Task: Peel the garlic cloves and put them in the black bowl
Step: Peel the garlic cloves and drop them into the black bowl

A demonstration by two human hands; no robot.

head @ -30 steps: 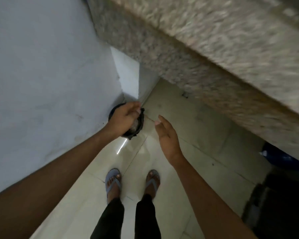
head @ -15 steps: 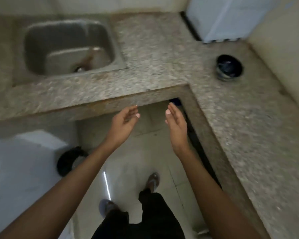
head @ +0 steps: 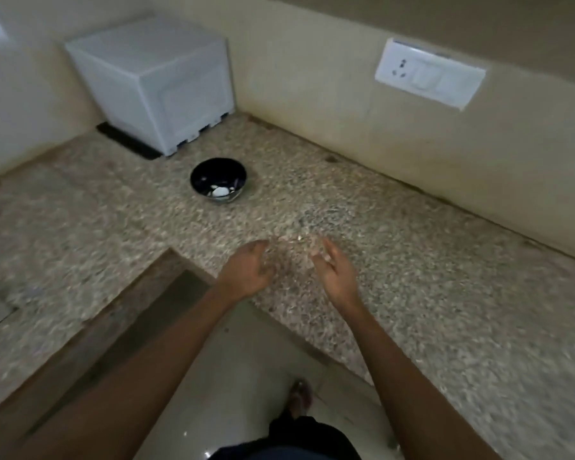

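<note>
On the counter (head: 412,260) — black bowl (head: 218,179), unlabelled

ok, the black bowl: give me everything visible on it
The black bowl is small, round and glossy, dark inside and out, with a paler band near its base. It stands upright on the speckled stone counter, in front of the white box and apart from it. A few pale pieces, probably peeled garlic cloves, lie at the bottom on the near-right side; blur hides their count. Nothing else touches the bowl: both hands are nearer the camera, the left hand and right hand empty.
</note>
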